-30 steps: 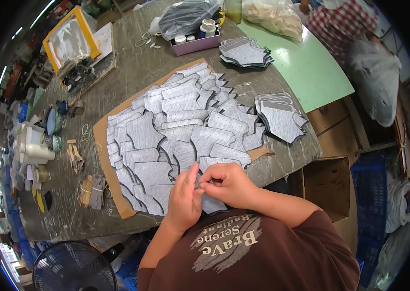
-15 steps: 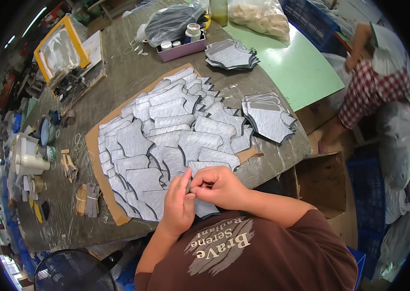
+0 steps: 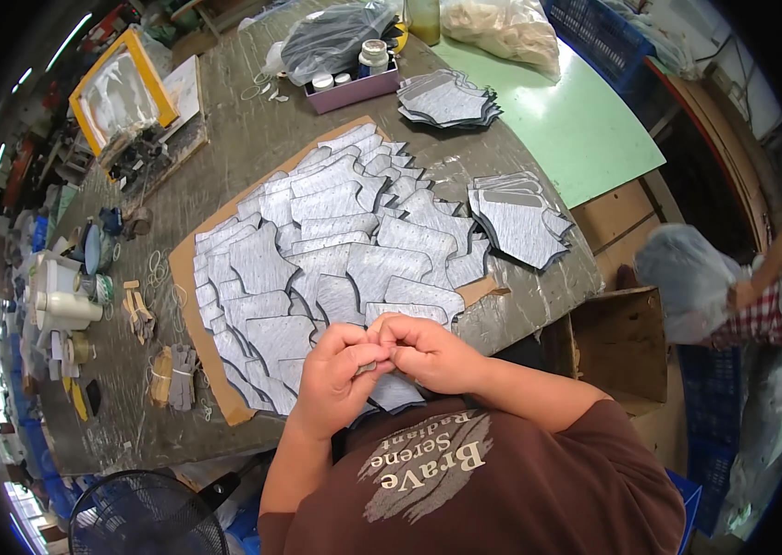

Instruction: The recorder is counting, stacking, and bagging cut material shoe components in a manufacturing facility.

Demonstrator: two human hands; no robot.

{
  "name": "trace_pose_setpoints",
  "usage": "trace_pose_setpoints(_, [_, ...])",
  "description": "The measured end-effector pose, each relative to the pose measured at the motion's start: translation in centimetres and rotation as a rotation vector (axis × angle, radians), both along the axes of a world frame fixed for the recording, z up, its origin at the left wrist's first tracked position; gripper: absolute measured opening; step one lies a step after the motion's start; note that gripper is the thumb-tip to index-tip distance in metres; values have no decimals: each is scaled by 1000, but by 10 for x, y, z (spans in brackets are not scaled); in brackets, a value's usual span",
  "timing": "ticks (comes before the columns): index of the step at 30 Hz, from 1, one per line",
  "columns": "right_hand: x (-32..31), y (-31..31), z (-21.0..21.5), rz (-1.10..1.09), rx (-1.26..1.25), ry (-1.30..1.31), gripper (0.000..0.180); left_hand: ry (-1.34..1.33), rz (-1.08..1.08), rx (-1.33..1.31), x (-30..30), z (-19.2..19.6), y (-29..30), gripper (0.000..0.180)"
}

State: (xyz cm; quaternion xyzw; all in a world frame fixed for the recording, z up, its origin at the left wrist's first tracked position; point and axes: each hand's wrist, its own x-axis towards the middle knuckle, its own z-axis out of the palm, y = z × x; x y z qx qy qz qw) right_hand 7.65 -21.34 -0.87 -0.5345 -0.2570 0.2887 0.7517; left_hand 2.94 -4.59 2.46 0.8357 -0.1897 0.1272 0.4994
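Note:
My left hand (image 3: 339, 377) and my right hand (image 3: 430, 351) meet just above the near edge of a pile of grey fabric pieces (image 3: 326, 250). Fingertips of both are pinched together. A small greyish bit peeks out below my left thumb, too hidden by the fingers to name. The cut pieces, curved on their edges and dark-backed, overlap in rows on a brown cardboard sheet (image 3: 189, 305). Two neater stacks lie beyond: one stack (image 3: 520, 222) to the right, another stack (image 3: 449, 100) farther back.
On the table's left lie bundled fabric strips (image 3: 171, 377) and a white bottle (image 3: 72, 308). A yellow frame (image 3: 123, 88) stands far left, a purple box (image 3: 352, 92) with jars at the back. Right of the table are an open wooden box (image 3: 620, 347) and a person's arm (image 3: 773, 264) beside a clear plastic bag (image 3: 687, 282).
My left fingers, upright before, have curled down to pinch against my right fingertips. The other person has moved down the right side, and a clear plastic bag now shows by their hand.

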Motion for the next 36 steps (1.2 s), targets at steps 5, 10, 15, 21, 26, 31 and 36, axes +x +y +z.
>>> trace_pose_setpoints(5, [13,-18,-1,-181,272,377,9,64,54,-98,-2,-14,11,20])
trace_pose_setpoints(10, [8,-24,11,3,14,341,8,78,-10,-43,9,-3,-2,28])
trace_pose_setpoints(15, [3,-16,-1,-144,184,379,10,75,-100,-75,15,-9,-7,18])
trace_pose_setpoints(21, [26,-66,-14,-499,374,365,11,438,299,-449,9,-17,13,12])
trace_pose_setpoints(26, [-8,-65,-20,-493,-621,-962,14,646,251,-313,24,-10,11,10])
trace_pose_setpoints(31, [-15,-61,-40,-502,-777,-1202,23,718,153,-181,36,-11,7,10])
trace_pose_setpoints(36, [-14,-61,-39,-468,-797,-1221,23,745,158,-62,44,-5,3,5])
